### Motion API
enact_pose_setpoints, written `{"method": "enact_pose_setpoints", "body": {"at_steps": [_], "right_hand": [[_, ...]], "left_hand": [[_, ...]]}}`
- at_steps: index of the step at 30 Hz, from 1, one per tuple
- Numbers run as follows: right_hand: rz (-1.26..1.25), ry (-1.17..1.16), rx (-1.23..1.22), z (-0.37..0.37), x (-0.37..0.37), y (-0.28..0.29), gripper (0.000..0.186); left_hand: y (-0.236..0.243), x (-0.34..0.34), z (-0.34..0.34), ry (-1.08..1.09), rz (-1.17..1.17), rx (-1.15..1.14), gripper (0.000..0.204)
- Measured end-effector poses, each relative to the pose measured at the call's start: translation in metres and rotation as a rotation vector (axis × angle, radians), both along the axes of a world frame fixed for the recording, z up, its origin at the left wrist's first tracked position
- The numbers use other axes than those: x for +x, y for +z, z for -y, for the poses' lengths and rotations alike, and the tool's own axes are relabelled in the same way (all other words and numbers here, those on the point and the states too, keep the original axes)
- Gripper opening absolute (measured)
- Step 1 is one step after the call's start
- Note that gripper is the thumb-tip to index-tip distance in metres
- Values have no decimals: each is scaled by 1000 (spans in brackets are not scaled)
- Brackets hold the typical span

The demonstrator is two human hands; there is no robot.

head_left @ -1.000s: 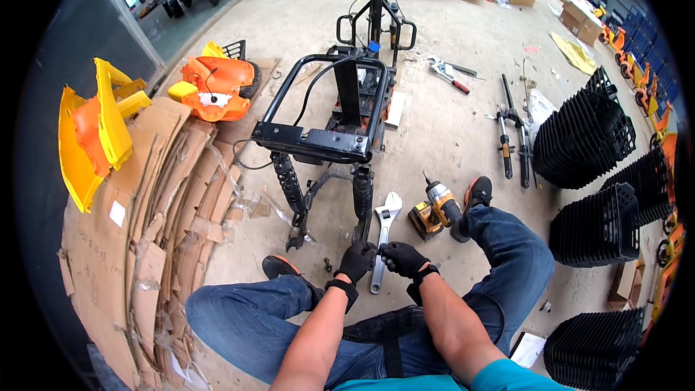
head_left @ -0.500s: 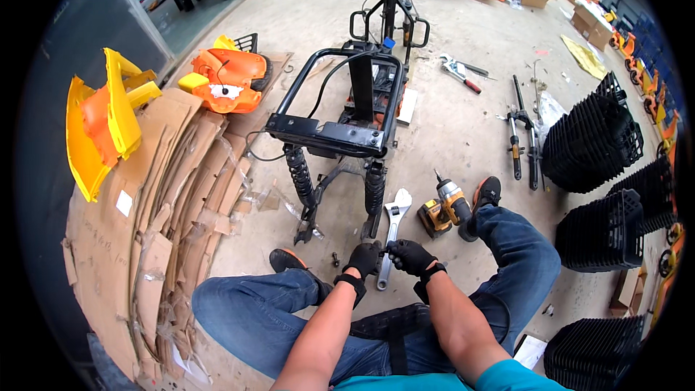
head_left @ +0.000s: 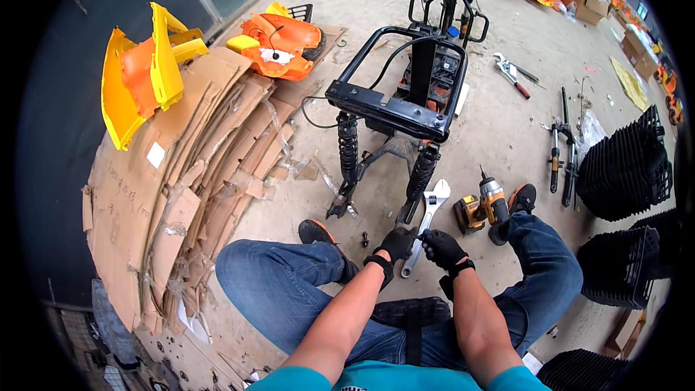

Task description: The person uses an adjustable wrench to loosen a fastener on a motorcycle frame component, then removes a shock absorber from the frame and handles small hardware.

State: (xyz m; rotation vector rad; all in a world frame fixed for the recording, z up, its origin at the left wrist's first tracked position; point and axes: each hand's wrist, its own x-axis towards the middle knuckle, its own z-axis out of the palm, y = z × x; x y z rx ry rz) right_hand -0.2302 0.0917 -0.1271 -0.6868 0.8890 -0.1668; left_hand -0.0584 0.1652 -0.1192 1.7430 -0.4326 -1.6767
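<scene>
Both my hands wear black gloves and meet in front of me, just above an adjustable wrench (head_left: 434,205) lying on the floor. My left hand (head_left: 397,244) and my right hand (head_left: 443,248) are closed, fingertips pinching at a small dark piece between them, too small to name. A bolt (head_left: 365,239) stands on the floor left of my left hand. Ahead of the hands is a black metal vehicle frame (head_left: 387,112) with two coil shock absorbers (head_left: 348,148) hanging at its near end. A yellow-and-black cordless drill (head_left: 494,200) rests right of the wrench.
Flattened cardboard (head_left: 177,174) is stacked at left, with a yellow-and-orange body panel (head_left: 148,76) on it. An orange panel (head_left: 286,43) lies behind. To the right are pliers (head_left: 512,76), a front fork (head_left: 563,148) and stacked black baskets (head_left: 626,163). My legs flank the work.
The view has swung left, so everything sits farther right in the picture. My hands stay close together by the wrench, still pinching the small piece.
</scene>
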Motion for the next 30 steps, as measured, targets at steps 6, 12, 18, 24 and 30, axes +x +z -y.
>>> {"method": "enact_pose_setpoints", "body": {"at_steps": [6, 12, 18, 24, 30], "right_hand": [[-44, 23, -37, -2, 1, 12, 19], [-44, 22, -48, -1, -1, 9, 19], [-63, 37, -42, -3, 2, 10, 20], [-76, 40, -61, -1, 0, 9, 20], [-62, 40, -60, -1, 0, 6, 19]], "left_hand": [[-17, -6, -7, 60, -23, -289, 28], [7, -1, 1, 52, -109, 33, 14], [-22, -7, -10, 115, -45, -386, 21], [11, 2, -1, -2, -123, 157, 14], [-26, -4, -8, -1, -15, -363, 18]]}}
